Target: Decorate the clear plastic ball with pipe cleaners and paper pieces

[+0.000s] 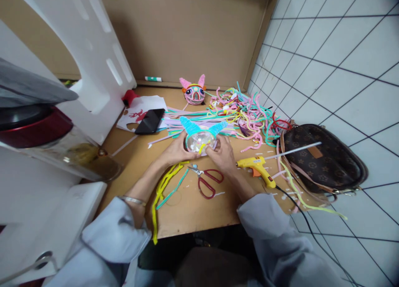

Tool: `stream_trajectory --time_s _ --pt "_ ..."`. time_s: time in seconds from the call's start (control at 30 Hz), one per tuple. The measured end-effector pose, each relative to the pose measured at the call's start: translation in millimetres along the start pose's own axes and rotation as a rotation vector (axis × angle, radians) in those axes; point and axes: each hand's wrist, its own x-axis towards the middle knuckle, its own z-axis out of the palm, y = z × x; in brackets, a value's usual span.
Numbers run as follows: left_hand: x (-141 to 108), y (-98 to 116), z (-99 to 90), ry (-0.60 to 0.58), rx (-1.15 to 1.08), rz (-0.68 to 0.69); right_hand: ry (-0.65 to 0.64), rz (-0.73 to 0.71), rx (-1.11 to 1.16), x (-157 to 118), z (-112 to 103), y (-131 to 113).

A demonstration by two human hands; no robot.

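Between my hands is a clear round ornament [197,140] with two blue fuzzy ears and a blue rim. My left hand [178,150] wraps its left side. My right hand [222,154] grips the right side, its thumb and fingers by a short yellow pipe cleaner piece [202,148] on the clear face. Below my hands lie red-handled scissors [209,183], slightly apart blades pointing up-left. Long yellow pipe cleaners [162,186] and a teal pipe cleaner [173,189] rest near my left wrist. A yellow glue gun [259,170] with a glue stick in it lies beside my right wrist.
Behind are a finished-looking pink-eared animal head [194,93], a heap of coloured pipe cleaners [243,112], a black phone [150,121] on paper and a green-white marker [153,79]. A brown patterned handbag [324,158] sits right; a glass jug [71,150] stands left.
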Motion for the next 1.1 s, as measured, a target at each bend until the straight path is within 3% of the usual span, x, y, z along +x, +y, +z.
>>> stream_trajectory --time_s 1.1 --pt "0.0 6.6 -2.4 0.004 0.03 -0.035 -0.014 0.109 0.195 1.0 -1.8 -2.5"
